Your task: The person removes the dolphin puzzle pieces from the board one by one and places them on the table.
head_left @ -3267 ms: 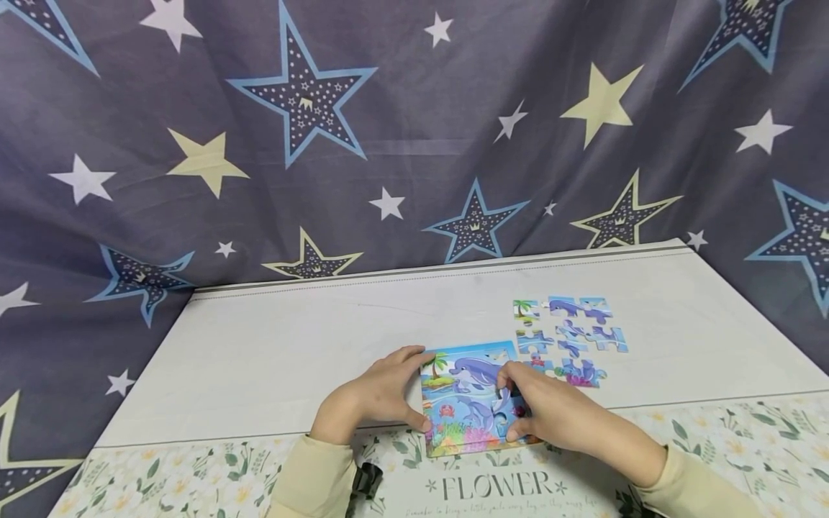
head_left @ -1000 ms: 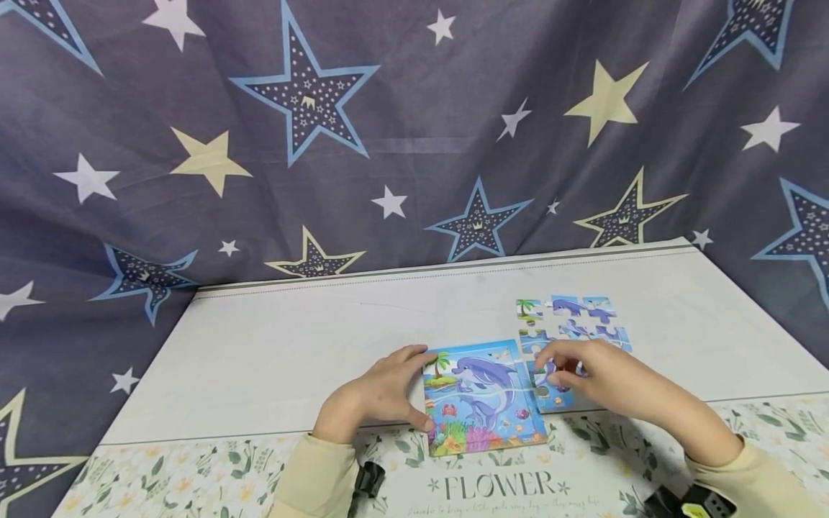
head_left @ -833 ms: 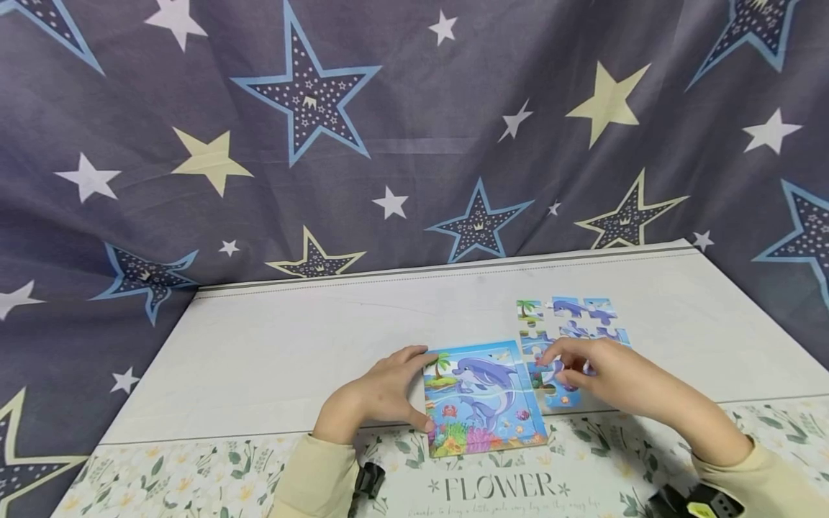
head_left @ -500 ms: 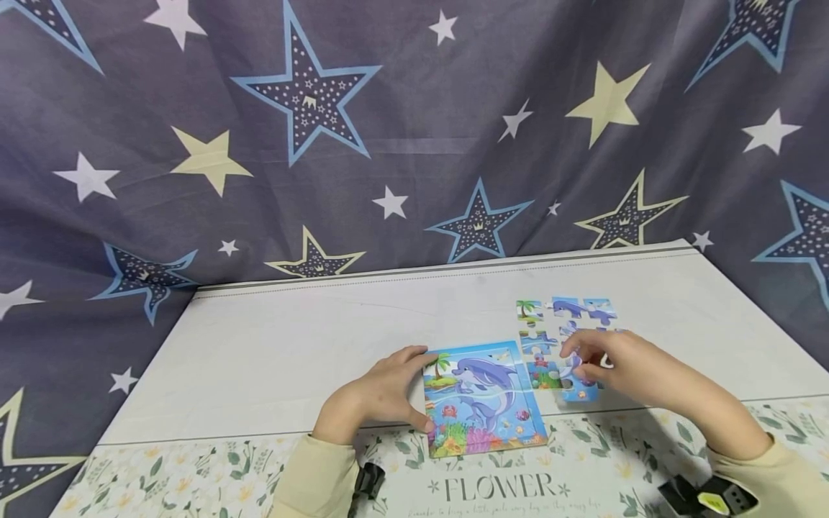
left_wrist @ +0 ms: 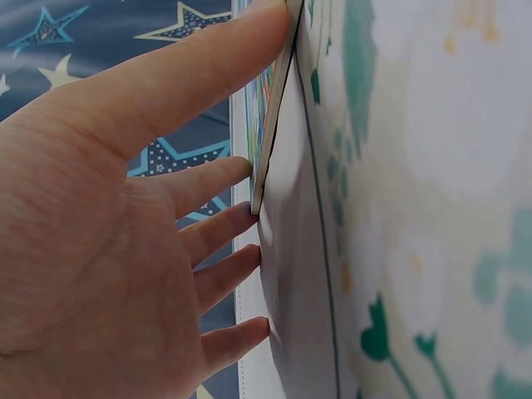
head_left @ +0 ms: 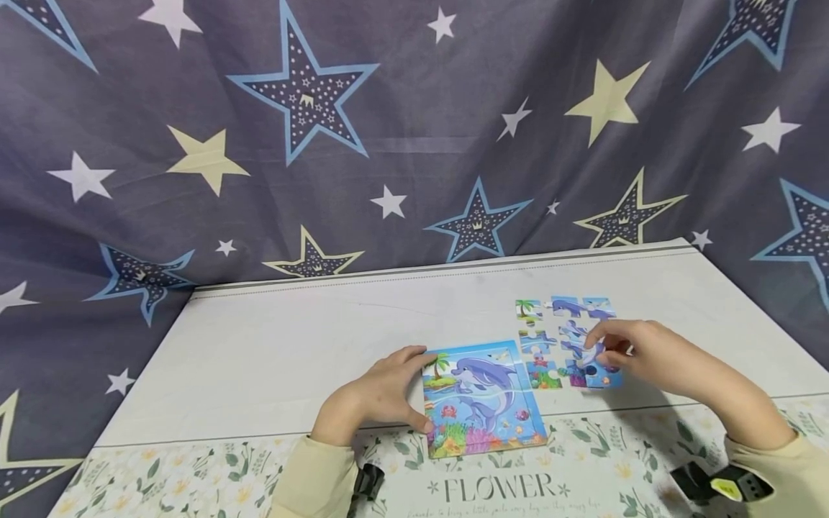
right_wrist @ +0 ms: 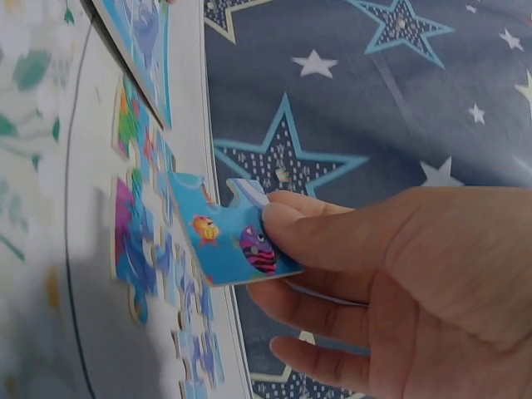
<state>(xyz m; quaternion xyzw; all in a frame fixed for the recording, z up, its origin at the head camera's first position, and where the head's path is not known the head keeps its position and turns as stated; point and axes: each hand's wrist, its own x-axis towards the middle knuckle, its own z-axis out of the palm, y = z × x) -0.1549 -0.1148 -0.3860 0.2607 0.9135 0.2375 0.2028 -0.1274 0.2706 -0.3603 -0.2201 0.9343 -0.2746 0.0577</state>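
Note:
A square dolphin picture puzzle board (head_left: 482, 399) lies near the front of the table. My left hand (head_left: 382, 392) rests along its left side, thumb at the near corner and fingertips at the far one; in the left wrist view the fingers look nearly straight. To the right of the board, my right hand (head_left: 654, 356) pinches a puzzle piece (right_wrist: 224, 237) between thumb and fingers. That piece is blue with an orange fish and a striped purple one, tilted above the lower right of the loose pieces. Palm-tree (head_left: 529, 309) and crab-and-coral (head_left: 544, 374) pieces lie flat among the others.
Several loose pieces lie in rough rows on the white tabletop (head_left: 311, 345), partly behind my right hand. A floral cloth strip (head_left: 194, 475) with the word FLOWER runs along the front. A dark star-patterned curtain (head_left: 414, 108) hangs behind the table.
My right hand has lifted a piece off the board's lower right and carried it rightward to the lower right of the loose pieces. The left hand stays in place.

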